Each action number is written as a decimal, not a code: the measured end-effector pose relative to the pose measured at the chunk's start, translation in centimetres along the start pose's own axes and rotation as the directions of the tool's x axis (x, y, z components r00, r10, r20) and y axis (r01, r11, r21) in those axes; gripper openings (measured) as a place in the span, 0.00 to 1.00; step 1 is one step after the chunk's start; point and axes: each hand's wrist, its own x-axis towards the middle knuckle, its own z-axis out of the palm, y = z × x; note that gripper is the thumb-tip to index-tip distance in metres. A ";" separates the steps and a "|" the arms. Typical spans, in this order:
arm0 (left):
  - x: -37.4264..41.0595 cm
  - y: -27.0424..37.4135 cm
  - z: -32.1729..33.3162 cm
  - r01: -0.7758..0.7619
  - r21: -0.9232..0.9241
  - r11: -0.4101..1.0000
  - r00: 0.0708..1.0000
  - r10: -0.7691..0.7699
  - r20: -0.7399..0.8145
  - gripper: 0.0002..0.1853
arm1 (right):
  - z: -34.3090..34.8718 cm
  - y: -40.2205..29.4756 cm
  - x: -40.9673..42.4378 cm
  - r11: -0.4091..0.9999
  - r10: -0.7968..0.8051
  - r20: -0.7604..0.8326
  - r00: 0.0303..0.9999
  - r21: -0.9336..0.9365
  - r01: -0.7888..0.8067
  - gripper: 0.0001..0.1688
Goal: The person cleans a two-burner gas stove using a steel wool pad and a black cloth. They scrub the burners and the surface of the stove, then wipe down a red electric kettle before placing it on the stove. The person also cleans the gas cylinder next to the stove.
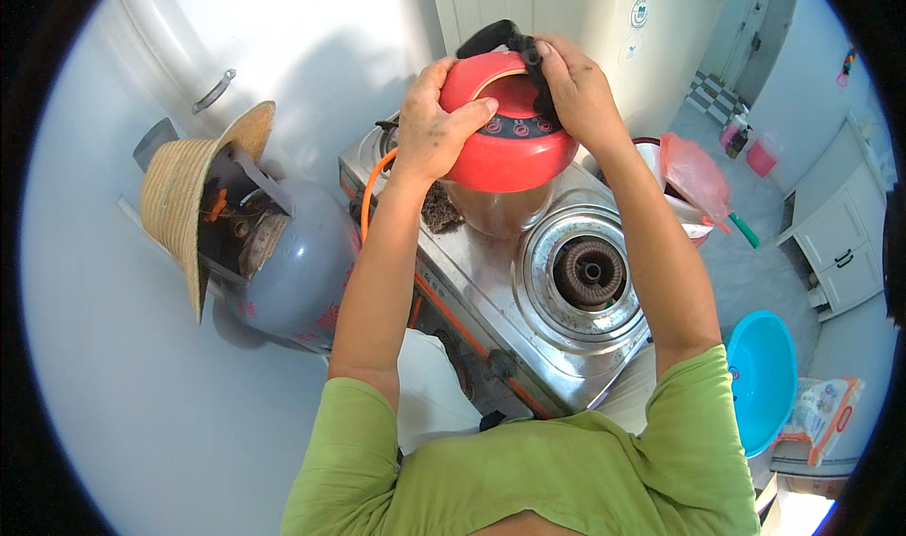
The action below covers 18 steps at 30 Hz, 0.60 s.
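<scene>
A red plastic appliance top (520,161) with a dark panel of round buttons sits over a clear or metallic cylindrical vessel (502,207) on a steel gas stove (467,256). My left hand (442,122) grips its left side, the thumb lying across the top. My right hand (577,86) holds a black cord or strap (538,76) at the top's right side. Behind the red top shows a black curved part (488,38). A dark scouring pad or similar rough clump (440,210) lies left of the vessel. Nearer me is the round gas burner (590,273) in its metal ring.
A grey gas cylinder (304,253) with a straw hat (173,203) stands at left, and an orange hose (369,189) runs to the stove. At right are a pink plastic bag (697,171), a blue basin (763,380) and a white cabinet (839,235). A cream appliance (609,40) stands behind.
</scene>
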 end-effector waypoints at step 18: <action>0.3 -1.4 -0.7 -0.064 -0.040 0.997 0.991 0.068 0.114 0.34 | -1.5 -5.8 -4.1 0.838 -0.273 0.280 0.920 -0.400 0.371 0.13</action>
